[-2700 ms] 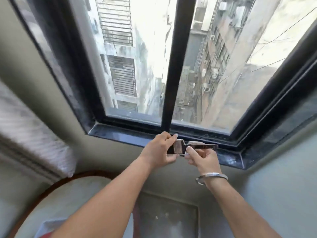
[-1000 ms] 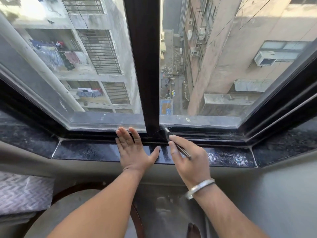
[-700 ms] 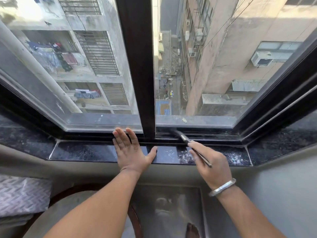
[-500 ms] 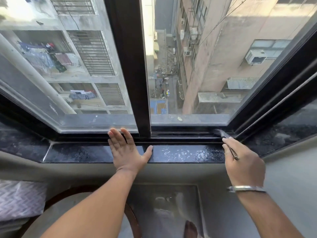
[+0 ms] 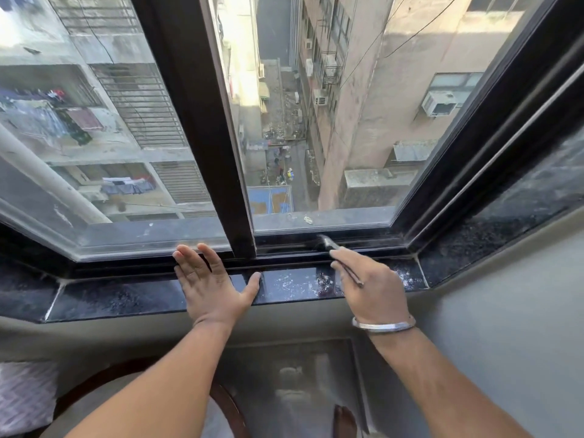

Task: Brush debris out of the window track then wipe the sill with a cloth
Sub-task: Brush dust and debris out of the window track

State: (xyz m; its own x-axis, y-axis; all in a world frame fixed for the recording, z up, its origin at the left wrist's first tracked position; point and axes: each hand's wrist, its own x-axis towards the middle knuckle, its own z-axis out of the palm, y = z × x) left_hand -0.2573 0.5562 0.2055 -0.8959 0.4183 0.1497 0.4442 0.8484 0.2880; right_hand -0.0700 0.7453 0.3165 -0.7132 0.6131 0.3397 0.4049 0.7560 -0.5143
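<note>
My right hand point(image 5: 373, 286) grips a small paintbrush point(image 5: 328, 245) seen edge-on, its bristles down in the black window track point(image 5: 284, 248) right of the centre post. My left hand point(image 5: 210, 279) lies flat, fingers spread, on the dark stone sill point(image 5: 126, 298), its fingertips reaching the track. White dust and flecks point(image 5: 300, 279) lie on the sill between my hands and at the right end. No cloth is in view.
A black vertical window post point(image 5: 202, 128) rises between the two glass panes. The sill bends at angled side slabs left point(image 5: 22, 289) and right point(image 5: 505, 229). Below are a grey wall, a round brown-rimmed seat point(image 5: 94, 390) and a patterned cushion point(image 5: 22, 396).
Half a second ago the brush was at the track's right corner; it has swept back left toward the centre post. The left hand has stayed flat on the sill.
</note>
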